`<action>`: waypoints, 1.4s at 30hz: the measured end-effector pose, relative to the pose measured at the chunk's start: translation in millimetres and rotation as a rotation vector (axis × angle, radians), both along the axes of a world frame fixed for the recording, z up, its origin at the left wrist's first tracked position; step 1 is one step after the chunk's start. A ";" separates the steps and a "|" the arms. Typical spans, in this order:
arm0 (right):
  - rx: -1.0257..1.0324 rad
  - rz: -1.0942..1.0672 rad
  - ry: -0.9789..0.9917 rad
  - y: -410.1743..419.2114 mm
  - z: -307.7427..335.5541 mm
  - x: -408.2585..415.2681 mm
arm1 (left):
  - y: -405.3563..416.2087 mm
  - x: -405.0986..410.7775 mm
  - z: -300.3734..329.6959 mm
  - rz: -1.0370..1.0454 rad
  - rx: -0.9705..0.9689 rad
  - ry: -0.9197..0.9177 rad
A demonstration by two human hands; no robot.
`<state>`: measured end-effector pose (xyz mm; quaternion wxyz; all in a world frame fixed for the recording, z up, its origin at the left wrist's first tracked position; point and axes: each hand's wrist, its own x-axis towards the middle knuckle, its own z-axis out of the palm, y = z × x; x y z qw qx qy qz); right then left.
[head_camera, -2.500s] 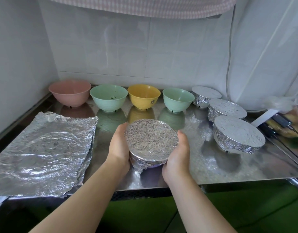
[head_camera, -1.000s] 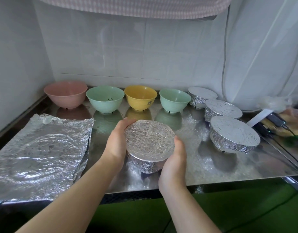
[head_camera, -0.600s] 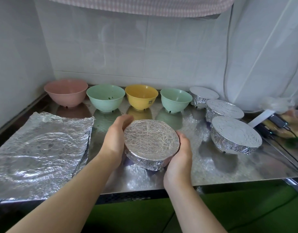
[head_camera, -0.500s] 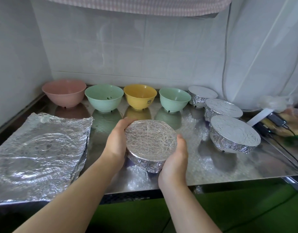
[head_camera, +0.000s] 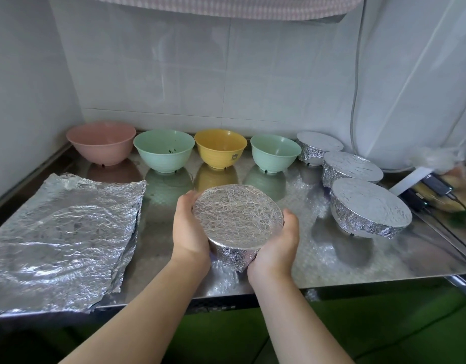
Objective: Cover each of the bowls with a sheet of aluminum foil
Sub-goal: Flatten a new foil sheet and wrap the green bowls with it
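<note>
the wrapped bowl sits between the two hands near the counter's front edge, foil top tilted a little toward the camera, and it looks lifted or tipped rather than flat on the steel, though its base is hidden. left hand cups its left side, right hand cups the lower right, both with fingers curled round the foil skirt, so each grips the bowl. three done bowls stand in a line to the right, nearer the right hand; that is the likely way for this one to go, with free steel between it and them. four bare bowls stand in a row along the back, well apart from the hands. the foil sheets lie flat to the left, nearest the left hand, which i judge would reach them next.
</note>
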<state>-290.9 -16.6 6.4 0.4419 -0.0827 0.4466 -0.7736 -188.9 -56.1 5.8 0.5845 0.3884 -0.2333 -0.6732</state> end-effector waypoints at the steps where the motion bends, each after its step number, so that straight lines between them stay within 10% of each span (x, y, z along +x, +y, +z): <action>1: 0.002 0.007 -0.003 0.2 0.3 -0.9 | 0.5 0.1 -0.6 0.002 -0.003 0.011; 33: -0.061 -0.108 -0.019 9.1 -5.9 16.5 | 40.5 -12.9 -8.9 0.197 -0.156 -0.347; 42: -0.019 -0.061 -0.028 13.5 -7.8 6.7 | 13.4 -2.0 -4.8 0.135 -0.006 -0.182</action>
